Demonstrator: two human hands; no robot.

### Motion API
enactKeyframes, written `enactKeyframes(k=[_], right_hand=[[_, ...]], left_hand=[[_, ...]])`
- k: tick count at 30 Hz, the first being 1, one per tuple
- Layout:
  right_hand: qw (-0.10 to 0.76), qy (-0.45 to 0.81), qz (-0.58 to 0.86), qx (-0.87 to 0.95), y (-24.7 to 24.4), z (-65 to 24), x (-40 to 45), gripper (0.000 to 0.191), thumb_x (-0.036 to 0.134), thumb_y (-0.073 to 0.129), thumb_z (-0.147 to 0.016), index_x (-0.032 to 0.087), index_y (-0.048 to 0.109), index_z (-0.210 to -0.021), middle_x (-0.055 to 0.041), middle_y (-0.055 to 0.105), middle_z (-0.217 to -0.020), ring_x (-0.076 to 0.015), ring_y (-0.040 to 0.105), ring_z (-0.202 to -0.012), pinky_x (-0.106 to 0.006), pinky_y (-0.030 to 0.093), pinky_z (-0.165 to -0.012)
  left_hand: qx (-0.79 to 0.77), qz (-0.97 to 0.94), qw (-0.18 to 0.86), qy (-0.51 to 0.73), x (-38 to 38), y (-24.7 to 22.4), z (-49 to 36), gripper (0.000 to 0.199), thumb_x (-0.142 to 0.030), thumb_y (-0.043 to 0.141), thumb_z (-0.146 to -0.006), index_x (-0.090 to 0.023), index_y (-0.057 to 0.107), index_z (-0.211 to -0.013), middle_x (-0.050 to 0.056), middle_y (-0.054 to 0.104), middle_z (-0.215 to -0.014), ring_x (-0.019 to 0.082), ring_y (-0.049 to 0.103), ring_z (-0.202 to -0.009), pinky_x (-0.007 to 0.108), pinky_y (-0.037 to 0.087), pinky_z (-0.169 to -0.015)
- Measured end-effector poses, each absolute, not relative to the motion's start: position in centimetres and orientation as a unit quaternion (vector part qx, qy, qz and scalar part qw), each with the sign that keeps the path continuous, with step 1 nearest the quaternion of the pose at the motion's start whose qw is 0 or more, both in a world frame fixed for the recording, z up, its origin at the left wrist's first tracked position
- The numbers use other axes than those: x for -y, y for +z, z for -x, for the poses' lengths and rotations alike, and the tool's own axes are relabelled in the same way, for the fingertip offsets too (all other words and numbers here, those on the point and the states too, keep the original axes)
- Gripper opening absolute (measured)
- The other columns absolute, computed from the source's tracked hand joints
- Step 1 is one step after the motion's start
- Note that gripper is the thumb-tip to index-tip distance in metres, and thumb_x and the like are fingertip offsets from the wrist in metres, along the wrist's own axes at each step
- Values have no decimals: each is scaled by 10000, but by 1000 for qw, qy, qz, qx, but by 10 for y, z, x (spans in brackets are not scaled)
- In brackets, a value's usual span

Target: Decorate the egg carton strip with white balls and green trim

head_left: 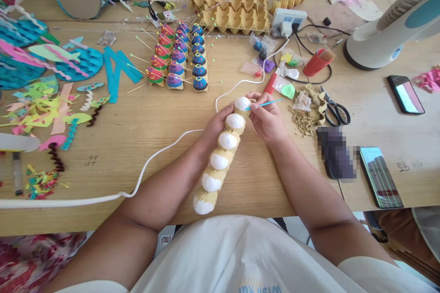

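Note:
A strip of egg carton (223, 161) with several bumps, each capped in white, slants from my lap side up to my hands. My left hand (220, 121) is closed around its far end from the left. In my right hand (266, 119) I pinch a thin blue stick-like tool (270, 103), its tip against the farthest white cap (242, 103). Beyond my hands stand three strips of painted carton caterpillars (177, 57) in red, purple and blue, with pins sticking out like feelers.
Egg trays (237, 7) and a power strip (289, 17) lie at the back. A white cable (154, 151) crosses the table. Black scissors (337, 112), phones (381, 176), a red tube (318, 62) and a fan (381, 41) are at the right; paper scraps (44, 114) at the left.

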State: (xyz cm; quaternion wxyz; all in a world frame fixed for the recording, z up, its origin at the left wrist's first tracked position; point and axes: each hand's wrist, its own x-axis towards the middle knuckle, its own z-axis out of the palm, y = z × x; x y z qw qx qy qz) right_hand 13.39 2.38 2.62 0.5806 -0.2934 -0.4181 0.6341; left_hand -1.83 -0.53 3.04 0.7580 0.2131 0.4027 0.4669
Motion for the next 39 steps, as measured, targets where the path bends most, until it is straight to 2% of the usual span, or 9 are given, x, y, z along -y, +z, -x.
enactKeyframes(k=[8,15,20,29,34,37,39], right_hand=[[578,634,297,419,27,-133,-23,419,414,938,-741,249,557,-796,23,678,-1126,-92,553,-750,-228,481,-593],[575,635,302,417,28,-133,-23,438,443,934,-739,254,544,-803,25,683,-1142,-94,554,-745,-233,484,-595],[583,634,295,412,28,-132,-24,419,404,952,-727,250,569,-800,34,690,-1107,-81,543,-727,-217,465,-584],[583,633,297,414,29,-132,-22,415,404,952,-731,251,573,-805,41,691,-1116,-81,559,-743,-217,486,-605],[577,628,317,416,30,-131,-21,449,471,945,-728,251,559,-794,27,687,-1145,-93,588,-773,-236,517,-623],[579,622,318,420,30,-130,-21,460,475,953,-719,250,559,-795,25,682,-1129,-102,611,-813,-246,546,-667],[583,622,315,418,31,-130,-21,450,468,949,-728,251,562,-798,27,686,-1128,-97,608,-800,-235,533,-642]], left_hand=[[-409,-222,747,475,7,34,17,556,-816,744,-757,-278,709,-894,32,655,-635,247,703,-656,366,489,-606],[-409,-221,762,452,7,36,19,513,-767,781,-756,-275,690,-869,19,634,-616,231,676,-633,356,467,-605],[-408,-222,761,452,6,37,19,504,-762,772,-766,-279,678,-875,12,634,-616,229,672,-628,347,456,-594],[-405,-221,762,455,5,33,17,529,-791,769,-738,-292,691,-894,38,675,-644,282,716,-700,390,499,-634],[-413,-222,739,484,5,31,14,540,-796,784,-718,-291,715,-897,67,717,-698,330,743,-804,432,525,-703],[-411,-226,734,491,4,31,13,556,-803,799,-694,-294,724,-905,68,726,-714,330,743,-820,430,528,-716],[-411,-232,731,492,3,30,13,565,-810,804,-680,-299,730,-910,65,730,-719,320,741,-811,422,528,-710]])
